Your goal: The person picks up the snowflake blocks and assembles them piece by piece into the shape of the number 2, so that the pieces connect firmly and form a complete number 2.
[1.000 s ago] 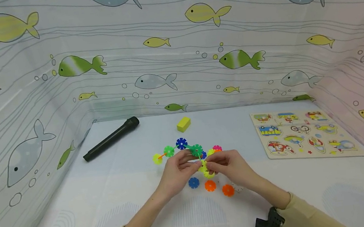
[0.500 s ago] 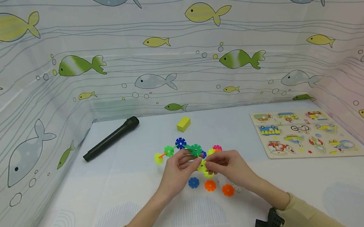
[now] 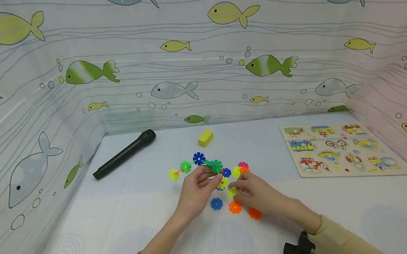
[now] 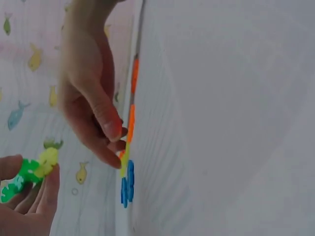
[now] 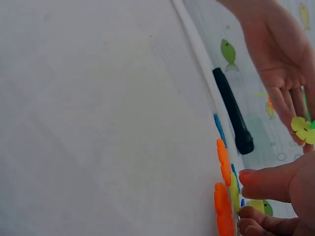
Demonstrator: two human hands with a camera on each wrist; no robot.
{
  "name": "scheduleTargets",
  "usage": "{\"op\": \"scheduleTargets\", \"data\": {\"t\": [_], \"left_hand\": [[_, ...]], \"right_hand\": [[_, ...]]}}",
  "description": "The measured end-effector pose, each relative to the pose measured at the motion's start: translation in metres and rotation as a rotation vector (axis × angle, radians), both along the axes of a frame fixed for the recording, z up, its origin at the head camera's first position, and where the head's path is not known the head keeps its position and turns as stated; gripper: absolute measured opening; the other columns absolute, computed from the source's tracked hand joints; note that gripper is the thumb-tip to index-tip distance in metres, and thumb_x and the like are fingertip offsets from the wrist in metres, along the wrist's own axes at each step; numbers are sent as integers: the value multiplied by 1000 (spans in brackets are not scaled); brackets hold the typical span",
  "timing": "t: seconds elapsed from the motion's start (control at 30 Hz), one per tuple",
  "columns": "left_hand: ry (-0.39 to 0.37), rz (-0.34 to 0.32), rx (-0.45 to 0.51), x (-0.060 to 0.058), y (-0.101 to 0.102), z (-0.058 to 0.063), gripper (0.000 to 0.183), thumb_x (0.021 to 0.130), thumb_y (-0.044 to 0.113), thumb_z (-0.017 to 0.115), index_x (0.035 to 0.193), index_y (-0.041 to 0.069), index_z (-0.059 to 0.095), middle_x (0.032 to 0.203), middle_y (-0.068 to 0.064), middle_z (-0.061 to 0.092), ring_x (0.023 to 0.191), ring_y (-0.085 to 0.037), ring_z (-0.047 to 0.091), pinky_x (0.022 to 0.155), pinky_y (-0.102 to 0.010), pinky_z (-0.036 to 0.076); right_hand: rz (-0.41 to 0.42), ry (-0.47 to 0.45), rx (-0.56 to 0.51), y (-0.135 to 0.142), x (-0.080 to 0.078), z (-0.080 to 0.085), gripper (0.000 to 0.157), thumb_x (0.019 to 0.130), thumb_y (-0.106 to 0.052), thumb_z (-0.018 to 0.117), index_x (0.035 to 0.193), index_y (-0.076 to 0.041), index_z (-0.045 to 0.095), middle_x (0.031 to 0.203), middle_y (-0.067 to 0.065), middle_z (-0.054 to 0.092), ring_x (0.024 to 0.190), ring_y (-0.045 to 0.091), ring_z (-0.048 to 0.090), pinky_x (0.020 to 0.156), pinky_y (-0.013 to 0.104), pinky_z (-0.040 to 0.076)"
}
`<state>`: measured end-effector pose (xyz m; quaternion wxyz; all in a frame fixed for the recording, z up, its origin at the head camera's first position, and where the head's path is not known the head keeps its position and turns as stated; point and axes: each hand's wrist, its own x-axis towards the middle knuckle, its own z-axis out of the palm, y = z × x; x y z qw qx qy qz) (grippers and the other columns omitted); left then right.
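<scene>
My left hand (image 3: pixel 192 195) pinches a chain of interlocking plastic discs (image 3: pixel 198 158) between thumb and fingers, raised above the table. Green, dark blue and yellow discs make up the chain, joined edge to edge; its near yellow disc (image 5: pixel 301 129) shows in the right wrist view. My right hand (image 3: pixel 262 193) is low over the table, thumb and fingers apart, fingertips right at a loose yellow disc (image 3: pixel 232 193). Close by lie a blue disc (image 3: pixel 217 204) and two orange discs (image 3: pixel 235 207), one partly hidden by the right hand.
Beyond the hands lie more loose discs, among them a pink disc (image 3: pixel 243 165) and a dark blue disc (image 3: pixel 226 172). A yellow block (image 3: pixel 205 138) stands farther back, with a black microphone (image 3: pixel 123 155) at left and a wooden picture puzzle (image 3: pixel 342 151) at right.
My right hand has left the chain and moved down to the loose yellow disc, its fingers now spread. The left hand has shifted the chain slightly left and away.
</scene>
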<state>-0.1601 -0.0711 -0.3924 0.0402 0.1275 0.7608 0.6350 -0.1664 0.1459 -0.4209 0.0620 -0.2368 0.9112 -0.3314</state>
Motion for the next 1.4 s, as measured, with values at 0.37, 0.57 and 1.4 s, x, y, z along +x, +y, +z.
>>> {"op": "scheduleTargets", "data": {"t": [0.37,0.57,1.4], "left_hand": [[-32,6,-3,0,0,0,35,96,29,68,125,9,62,123,-15,70,110,-25,70,90,-33,58],[-26,10,-18,1,0,-1,38,97,30,67,126,7,61,121,-12,70,110,-27,69,89,-33,58],[-28,-16,79,8,4,4,37,97,26,66,129,8,59,128,-15,68,112,-24,69,89,-26,57]], "right_hand": [[-23,-17,2,-2,-1,-2,18,84,-15,81,99,-14,71,90,-4,57,86,14,52,70,21,49],[-23,-69,-54,-3,0,0,20,85,-14,79,100,-13,65,81,-7,58,78,14,54,65,21,49],[85,-419,-554,-5,5,17,15,98,-11,62,105,3,65,90,16,72,86,28,71,82,29,60]]}}
